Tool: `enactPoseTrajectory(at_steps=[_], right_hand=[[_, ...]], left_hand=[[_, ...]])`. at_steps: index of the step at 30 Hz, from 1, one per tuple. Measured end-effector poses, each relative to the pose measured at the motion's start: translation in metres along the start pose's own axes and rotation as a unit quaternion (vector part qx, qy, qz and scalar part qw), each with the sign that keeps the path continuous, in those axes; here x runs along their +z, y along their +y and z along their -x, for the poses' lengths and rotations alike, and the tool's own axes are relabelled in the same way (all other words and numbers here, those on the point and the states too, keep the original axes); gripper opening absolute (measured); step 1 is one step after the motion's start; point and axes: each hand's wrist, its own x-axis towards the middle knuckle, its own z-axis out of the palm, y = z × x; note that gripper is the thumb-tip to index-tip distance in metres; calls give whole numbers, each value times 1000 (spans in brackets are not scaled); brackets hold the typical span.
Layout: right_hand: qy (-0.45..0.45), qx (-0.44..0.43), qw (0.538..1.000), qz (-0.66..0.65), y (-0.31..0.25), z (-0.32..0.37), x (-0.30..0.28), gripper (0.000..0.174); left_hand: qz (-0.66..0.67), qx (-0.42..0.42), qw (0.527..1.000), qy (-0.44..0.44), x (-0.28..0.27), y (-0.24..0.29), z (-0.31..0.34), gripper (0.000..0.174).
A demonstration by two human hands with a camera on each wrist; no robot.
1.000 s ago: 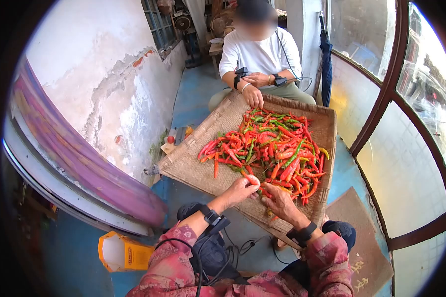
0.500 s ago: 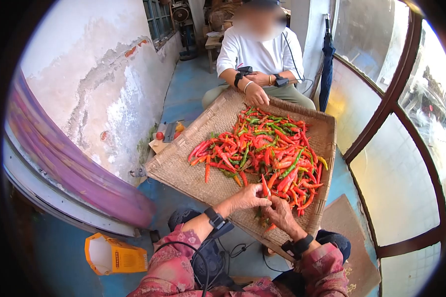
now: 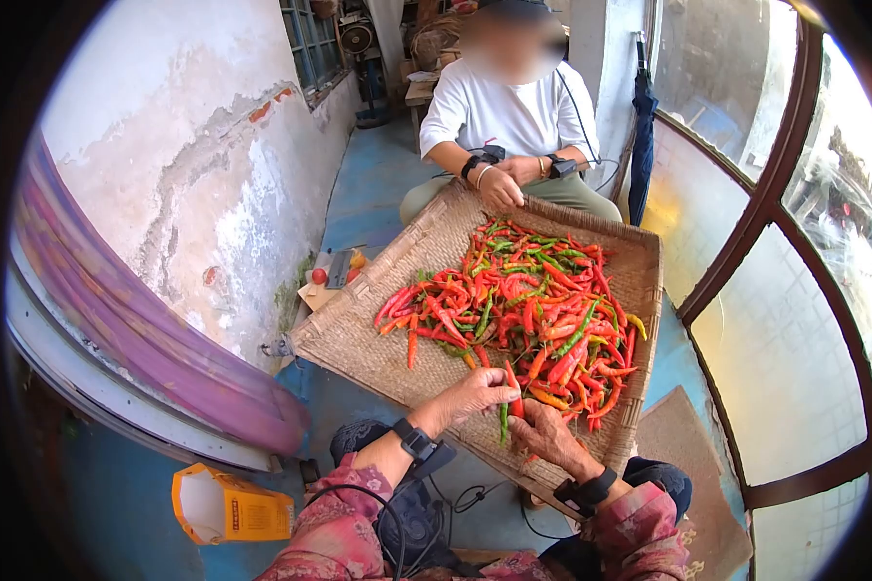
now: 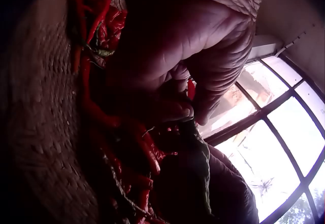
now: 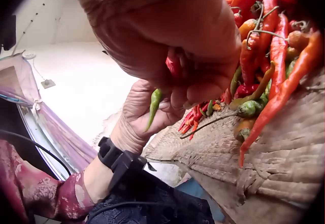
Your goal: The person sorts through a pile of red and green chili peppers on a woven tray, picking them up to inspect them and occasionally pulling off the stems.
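Observation:
Both hands meet over the near edge of a woven tray [image 3: 358,363] heaped with red and green chili peppers [image 3: 543,290]. The left hand [image 3: 470,397] pinches peppers between thumb and fingers. A red chili pepper [image 3: 513,385] stands upright between the two hands. From the left fingertips a green chili pepper [image 4: 202,165] points downward; its pointed end [image 5: 154,110] also shows in the right wrist view. The right hand [image 3: 549,434] has its fingers curled round the lower part of the red pepper, a bit of which shows within its grip in the right wrist view.
Across the tray sits another person in a white shirt [image 3: 513,107], hands [image 3: 502,186] at the far rim. A yellow box [image 3: 247,508] stands on the floor at left. A purple curtain [image 3: 145,320] hangs on the left, and framed windows [image 3: 794,339] line the right.
The red pepper was slanted in the left hand, then turned upright between both hands. A green pepper now hangs below the left fingers. The other person's hand has moved from the peppers to the rim.

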Motion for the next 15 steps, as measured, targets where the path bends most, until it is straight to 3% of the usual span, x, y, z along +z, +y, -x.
enactPoseTrajectory(at_steps=[1,3,5,9,11,13,15], right_hand=[[0,1,1000,-1,2,0,0,22],[3,-49,990,131,9,-4,-3,17],[11,-76,989,129,15,-8,-6,20],[-38,-8,993,114,-22,-5,-26,24],[12,-68,979,194,-15,-9,-35,23],[3,-59,983,172,-34,-8,-47,24],[45,1,998,54,-40,-9,-56,23]], left_hand=[[1,-17,1000,-23,3,-1,1,25],[7,-4,1000,-22,6,-4,-1,25],[34,4,999,24,8,-3,-2,23],[95,25,991,93,1,0,-5,17],[136,35,983,118,0,-5,-8,17],[172,60,967,179,-5,-7,-10,19],[158,56,968,188,-7,-7,-9,17]])
